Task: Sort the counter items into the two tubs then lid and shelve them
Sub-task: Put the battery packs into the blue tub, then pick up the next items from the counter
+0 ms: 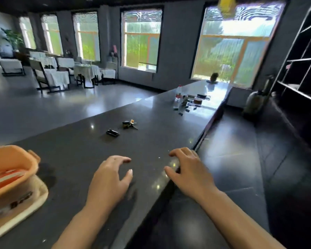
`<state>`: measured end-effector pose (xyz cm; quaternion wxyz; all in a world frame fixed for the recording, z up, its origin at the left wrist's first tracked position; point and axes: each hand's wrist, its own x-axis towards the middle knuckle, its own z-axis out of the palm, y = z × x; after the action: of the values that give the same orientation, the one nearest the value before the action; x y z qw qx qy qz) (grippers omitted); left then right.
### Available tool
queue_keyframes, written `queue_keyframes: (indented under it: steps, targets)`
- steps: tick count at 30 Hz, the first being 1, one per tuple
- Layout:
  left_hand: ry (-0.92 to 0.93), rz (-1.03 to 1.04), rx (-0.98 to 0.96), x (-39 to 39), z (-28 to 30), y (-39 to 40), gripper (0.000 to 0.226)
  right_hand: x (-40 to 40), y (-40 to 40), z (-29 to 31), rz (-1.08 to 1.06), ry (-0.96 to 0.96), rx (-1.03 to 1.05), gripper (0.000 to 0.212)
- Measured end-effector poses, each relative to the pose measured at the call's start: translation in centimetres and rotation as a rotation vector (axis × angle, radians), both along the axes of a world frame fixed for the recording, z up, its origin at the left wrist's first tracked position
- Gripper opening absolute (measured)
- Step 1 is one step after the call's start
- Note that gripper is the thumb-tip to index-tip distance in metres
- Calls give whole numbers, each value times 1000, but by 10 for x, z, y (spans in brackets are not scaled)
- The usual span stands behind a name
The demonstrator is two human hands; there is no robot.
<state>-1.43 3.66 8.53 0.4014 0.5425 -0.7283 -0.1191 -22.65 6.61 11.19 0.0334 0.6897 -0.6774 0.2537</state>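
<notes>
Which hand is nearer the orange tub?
Left. The left hand hovers over the counter just right of the orange tub; the right hand rests at the counter's far edge.

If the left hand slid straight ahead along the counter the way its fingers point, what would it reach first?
Probably the small black object, with the key bunch just beyond it. The left hand points up and slightly right over bare counter until then, though depth is hard to judge.
</notes>
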Motion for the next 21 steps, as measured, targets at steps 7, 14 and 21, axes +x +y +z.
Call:
queue_keyframes:
  steps: [7, 14, 21]
  targets:
    - [-1, -110, 34, -127, -2, -55, 27, -128, -35, 5, -93, -31, -4, 38]
    - [-36, -156, 1, -215, -8, -159, 27, -213, -125, -13, -144, -66, 19, 39]
    - [-54, -220, 33, -299, -17, -274, 27, -301, -217, -21, -227, -118, 71, 38]
